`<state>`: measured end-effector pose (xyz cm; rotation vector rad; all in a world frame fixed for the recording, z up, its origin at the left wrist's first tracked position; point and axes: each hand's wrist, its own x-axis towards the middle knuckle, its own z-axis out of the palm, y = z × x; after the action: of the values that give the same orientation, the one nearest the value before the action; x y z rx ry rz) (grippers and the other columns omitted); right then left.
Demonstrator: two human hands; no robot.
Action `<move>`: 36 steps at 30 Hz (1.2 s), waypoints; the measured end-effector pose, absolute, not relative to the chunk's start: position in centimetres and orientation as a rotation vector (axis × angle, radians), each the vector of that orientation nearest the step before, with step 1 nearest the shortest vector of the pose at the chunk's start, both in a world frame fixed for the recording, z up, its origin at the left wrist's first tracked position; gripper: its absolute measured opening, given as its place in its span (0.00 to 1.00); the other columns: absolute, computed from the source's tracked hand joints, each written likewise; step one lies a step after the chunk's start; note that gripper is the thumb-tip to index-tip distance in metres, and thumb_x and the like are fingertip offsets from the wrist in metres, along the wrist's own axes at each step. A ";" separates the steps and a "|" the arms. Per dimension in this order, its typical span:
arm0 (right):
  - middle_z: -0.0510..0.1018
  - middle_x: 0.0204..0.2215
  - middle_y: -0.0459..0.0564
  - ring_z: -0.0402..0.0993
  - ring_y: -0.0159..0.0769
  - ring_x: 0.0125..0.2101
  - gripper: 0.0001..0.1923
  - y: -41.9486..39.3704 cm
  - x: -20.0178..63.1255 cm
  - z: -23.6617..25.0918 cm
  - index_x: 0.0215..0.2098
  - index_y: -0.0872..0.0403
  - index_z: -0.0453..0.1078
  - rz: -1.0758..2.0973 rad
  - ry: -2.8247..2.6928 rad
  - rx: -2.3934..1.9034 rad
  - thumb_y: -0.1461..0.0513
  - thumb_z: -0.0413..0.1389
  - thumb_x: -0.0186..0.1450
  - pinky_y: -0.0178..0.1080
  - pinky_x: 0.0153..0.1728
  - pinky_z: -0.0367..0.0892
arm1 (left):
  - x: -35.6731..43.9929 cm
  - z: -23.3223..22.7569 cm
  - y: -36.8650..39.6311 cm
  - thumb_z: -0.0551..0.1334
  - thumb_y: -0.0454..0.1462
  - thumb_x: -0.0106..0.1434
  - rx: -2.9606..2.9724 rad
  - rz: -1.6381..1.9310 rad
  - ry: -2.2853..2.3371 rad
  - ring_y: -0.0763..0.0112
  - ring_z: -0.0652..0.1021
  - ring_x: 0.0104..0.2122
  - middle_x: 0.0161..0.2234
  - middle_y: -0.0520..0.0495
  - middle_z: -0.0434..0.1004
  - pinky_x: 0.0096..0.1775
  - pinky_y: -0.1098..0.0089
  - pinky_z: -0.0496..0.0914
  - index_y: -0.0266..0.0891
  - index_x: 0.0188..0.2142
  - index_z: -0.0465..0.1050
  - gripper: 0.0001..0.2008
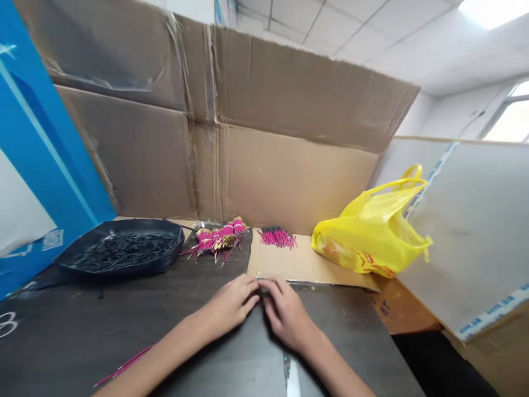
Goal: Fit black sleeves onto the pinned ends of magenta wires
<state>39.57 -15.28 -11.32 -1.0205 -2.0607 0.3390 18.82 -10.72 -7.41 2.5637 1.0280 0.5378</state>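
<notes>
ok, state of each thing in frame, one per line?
left hand: on the dark table, fingertips meeting the right hand; anything pinched is hidden
black tray: full of small black pieces
pink wire bundles: tied, lying flat
loose pink wires: piled on cardboard sheet
yellow bag: slumped, handles up

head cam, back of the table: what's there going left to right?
black tray → bundled pink wires → loose pink wires → yellow plastic bag. Nearer the camera, left hand and right hand meet at the cardboard sheet edge.
</notes>
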 end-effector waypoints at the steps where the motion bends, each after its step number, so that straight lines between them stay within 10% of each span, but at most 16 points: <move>1: 0.75 0.57 0.55 0.73 0.43 0.57 0.24 -15.5 39.5 -11.5 0.66 0.50 0.64 0.330 -2.040 -1.037 0.69 0.48 0.74 0.50 0.60 0.73 | 17.9 -6.9 -10.7 0.53 0.40 0.74 2.531 0.506 1.075 0.57 0.79 0.54 0.53 0.41 0.81 0.59 0.55 0.74 0.43 0.56 0.79 0.20; 10: 0.77 0.55 0.57 0.73 0.47 0.55 0.16 -15.9 40.9 -11.0 0.61 0.55 0.70 0.305 -2.159 -1.237 0.63 0.50 0.77 0.55 0.59 0.73 | 10.3 -3.7 -10.7 0.58 0.54 0.70 2.296 0.073 1.339 0.72 0.70 0.31 0.30 0.51 0.72 0.38 0.69 0.62 0.40 0.31 0.71 0.22; 36: 0.76 0.56 0.58 0.72 0.46 0.56 0.16 -17.4 41.0 -10.2 0.61 0.56 0.70 0.301 -2.290 -1.227 0.64 0.50 0.77 0.52 0.60 0.70 | 12.8 -6.4 -12.7 0.57 0.37 0.66 2.665 -0.016 1.263 0.69 0.74 0.34 0.36 0.48 0.77 0.39 0.65 0.62 0.39 0.31 0.70 0.07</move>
<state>41.00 -17.38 -10.21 -1.2270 -2.2895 0.3013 12.82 -12.70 -6.43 2.6647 1.2628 -0.0158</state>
